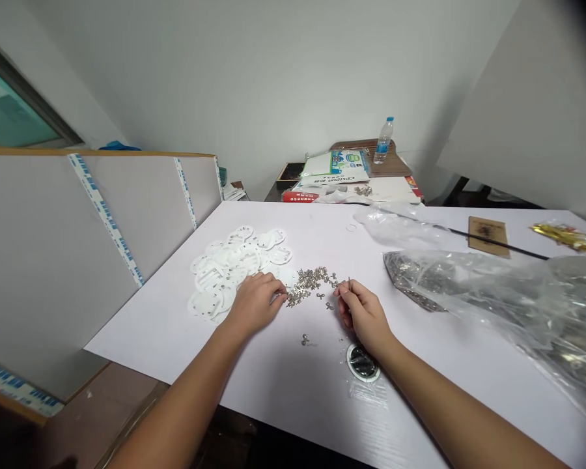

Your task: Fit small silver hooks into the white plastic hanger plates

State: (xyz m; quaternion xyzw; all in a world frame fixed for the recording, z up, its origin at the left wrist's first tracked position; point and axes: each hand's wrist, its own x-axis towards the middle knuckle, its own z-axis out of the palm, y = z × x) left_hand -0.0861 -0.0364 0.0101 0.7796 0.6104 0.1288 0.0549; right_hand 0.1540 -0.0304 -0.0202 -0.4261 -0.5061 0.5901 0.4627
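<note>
Right hand (364,314) pinches a small metal pin (349,283) just beside the metal stud heap (307,283); left hand (254,303) curls against that heap, its grip unclear.

Surface (141,332) layout: parts in three groups, left to right.
Round discs (229,267) lie left, small metal fasteners (310,283) centre, a plastic bag (473,293) right; a plastic bottle (383,140) stands beyond the far edge.

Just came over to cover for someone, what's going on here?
A person works at a white table. The right hand pinches a small metal pin; the left hand rests against a scatter of metal fittings, beside a pile of round white tags. A clear plastic bag of more metal parts lies to the right.
</note>
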